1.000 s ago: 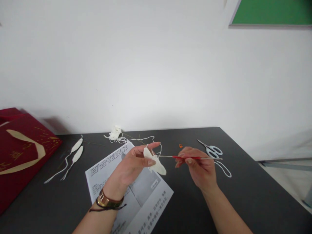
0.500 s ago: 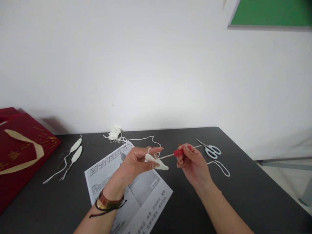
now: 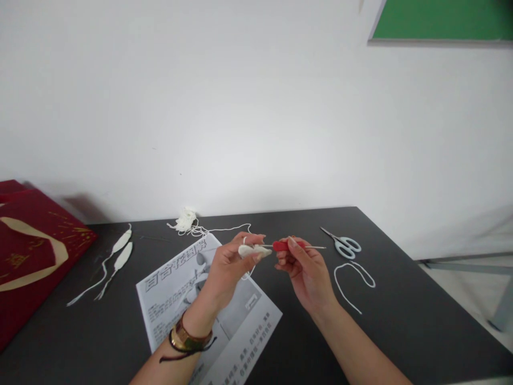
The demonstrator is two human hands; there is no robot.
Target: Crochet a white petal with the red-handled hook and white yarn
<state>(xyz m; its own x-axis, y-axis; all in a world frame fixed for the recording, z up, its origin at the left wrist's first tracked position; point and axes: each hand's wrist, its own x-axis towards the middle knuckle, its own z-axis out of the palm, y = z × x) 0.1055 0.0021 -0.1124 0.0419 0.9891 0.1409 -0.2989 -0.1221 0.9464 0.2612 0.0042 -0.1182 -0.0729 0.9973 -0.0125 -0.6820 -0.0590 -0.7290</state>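
Between the thumb and fingers of my left hand (image 3: 228, 267) is a small white crochet piece (image 3: 253, 251), with yarn looped over a finger. My right hand (image 3: 306, 267) grips a crochet hook (image 3: 282, 245) by its red middle. The hook's thin metal end reaches left to the crochet piece; its other end sticks out to the right past my fingers. How the tip sits in the stitches is too small to tell. White yarn runs from a loose heap (image 3: 186, 220) at the table's back edge toward my left hand.
Under my left arm lies a printed sheet (image 3: 160, 299). Scissors (image 3: 345, 246) and a loose piece of white yarn (image 3: 340, 289) lie to the right. Two leaf-shaped white crochet pieces (image 3: 122, 255) with tails lie left, near a red gift bag (image 3: 40, 235).
Both hands have risen slightly and come closer together. The hook has moved left and is now nearly level, and the crochet piece is turned flatter. More of the loose yarn on the right shows.
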